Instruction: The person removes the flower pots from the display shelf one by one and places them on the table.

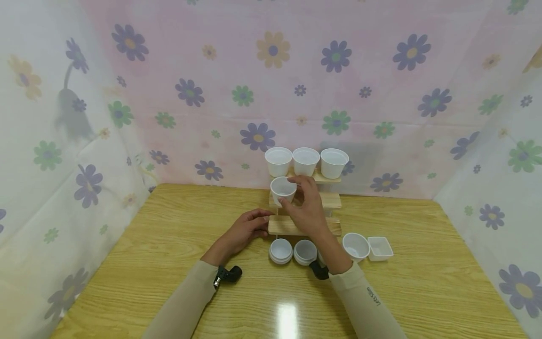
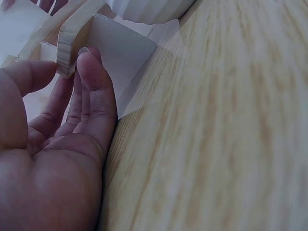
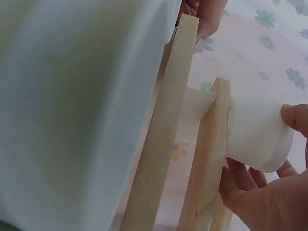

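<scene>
My right hand [image 1: 308,209] grips a small white plastic cup [image 1: 282,189] by its sides, at the left end of the middle step of a wooden tiered stand [image 1: 281,226]. In the right wrist view the base of this cup [image 3: 255,134] meets the step board [image 3: 211,144]. My left hand [image 1: 243,231] is at the left end of the lowest step. The left wrist view has its thumb and fingers pinching that board's end [image 2: 70,45]. Three white cups [image 1: 306,161] stand in a row on the top step.
On the table [image 1: 199,282] before the stand are white round tubs [image 1: 281,252], partly hidden by my right wrist. To their right stand a round white bowl [image 1: 356,246] and a square white dish [image 1: 380,248]. A flowered cloth [image 1: 220,117] hangs behind the stand.
</scene>
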